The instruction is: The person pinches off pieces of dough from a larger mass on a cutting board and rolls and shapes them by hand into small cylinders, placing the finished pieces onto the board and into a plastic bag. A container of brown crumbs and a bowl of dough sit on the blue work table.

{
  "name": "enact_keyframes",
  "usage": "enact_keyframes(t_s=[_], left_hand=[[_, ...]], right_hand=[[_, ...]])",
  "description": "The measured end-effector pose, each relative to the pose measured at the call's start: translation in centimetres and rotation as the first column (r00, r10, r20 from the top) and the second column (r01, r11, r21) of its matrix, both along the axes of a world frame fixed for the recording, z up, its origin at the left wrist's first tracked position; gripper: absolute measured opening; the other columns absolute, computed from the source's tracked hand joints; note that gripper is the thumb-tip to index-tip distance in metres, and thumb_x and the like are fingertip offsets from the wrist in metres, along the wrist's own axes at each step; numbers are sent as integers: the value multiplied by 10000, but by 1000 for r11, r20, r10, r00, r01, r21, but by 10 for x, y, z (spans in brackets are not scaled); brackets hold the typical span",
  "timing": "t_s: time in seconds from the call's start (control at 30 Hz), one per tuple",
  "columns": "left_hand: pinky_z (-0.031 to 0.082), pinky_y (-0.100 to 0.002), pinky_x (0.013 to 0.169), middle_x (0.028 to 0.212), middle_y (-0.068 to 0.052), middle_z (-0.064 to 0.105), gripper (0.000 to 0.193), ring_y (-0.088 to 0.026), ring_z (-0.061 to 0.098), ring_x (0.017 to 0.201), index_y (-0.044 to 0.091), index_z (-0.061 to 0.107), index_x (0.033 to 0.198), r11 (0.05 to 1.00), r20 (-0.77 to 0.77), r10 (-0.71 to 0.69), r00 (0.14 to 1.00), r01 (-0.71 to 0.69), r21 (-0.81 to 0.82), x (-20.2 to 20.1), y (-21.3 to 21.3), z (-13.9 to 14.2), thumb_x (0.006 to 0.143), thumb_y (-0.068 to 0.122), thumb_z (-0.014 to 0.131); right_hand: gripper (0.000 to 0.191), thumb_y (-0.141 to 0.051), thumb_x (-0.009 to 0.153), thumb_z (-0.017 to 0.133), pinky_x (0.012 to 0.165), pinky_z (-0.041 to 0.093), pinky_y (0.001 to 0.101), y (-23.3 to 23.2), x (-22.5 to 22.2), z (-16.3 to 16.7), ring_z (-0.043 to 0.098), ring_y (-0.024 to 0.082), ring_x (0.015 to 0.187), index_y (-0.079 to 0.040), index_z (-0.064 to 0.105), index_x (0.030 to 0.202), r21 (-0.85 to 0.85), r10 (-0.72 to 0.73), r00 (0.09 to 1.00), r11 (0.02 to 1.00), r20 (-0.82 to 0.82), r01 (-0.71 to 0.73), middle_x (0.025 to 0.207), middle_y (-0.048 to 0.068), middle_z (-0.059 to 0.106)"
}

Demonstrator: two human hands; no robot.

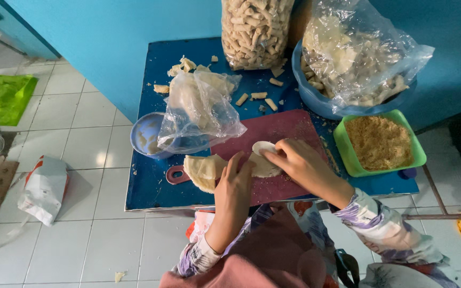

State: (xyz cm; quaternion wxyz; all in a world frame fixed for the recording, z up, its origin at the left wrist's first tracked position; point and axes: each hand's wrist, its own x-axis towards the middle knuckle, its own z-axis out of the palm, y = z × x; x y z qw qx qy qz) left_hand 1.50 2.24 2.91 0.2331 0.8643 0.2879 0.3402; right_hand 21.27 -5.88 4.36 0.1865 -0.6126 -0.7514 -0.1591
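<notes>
The right hand (294,160) pinches a small white round disc (263,147) above a pale flat wrapper sheet (265,167) on the maroon plastic cutting board (284,128). The left hand (234,181) lies flat, fingers pressing the wrapper's left edge, beside a stack of pale wrappers (203,170). The wrapper runs left to right between both hands.

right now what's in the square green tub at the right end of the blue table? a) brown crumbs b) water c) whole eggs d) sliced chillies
a: the green tub is filled with a dry, golden-brown crumb layer, standing to the right of the maroon cutting board where both hands press pale wrappers.
</notes>
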Motion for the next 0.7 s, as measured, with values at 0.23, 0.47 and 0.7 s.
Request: enact_keyframes(t_s=[0.23,0.47,0.7], left_hand=[[529,-460,868,1259,-138,649,329,-363,648,1084,71,700,1155,999,-9,-20,1000,19,-31,-2,2,-5,843,-4,627],[532,-459,881,1228,-138,657,332,-370,650,1057,62,700,1129,1000,-47,-12,999,12,12,-1,4,-7,822,-25,611],[534,-452,886,1229,-150,660,343,-372,649,1040,48,705,1129,1000,-17,-12,1000,12,11,-3,4,-6,816,-37,594]], right_hand=[[471,-92,833,667,722,515,365,9,-9,-15,609,229,865,-103,681,1303,5,16,993,1000,113,-16,964,58,554],[418,-98,836,663,751,529,337,15,-1,-9,599,221,856,-83,682,1253,81,-41,953,997,302,17,968,64,543],[392,-88,830,656,787,519,338,7,5,2,613,206,894,-66,686,1220,86,-161,949,986,272,142,1032,66,566]])
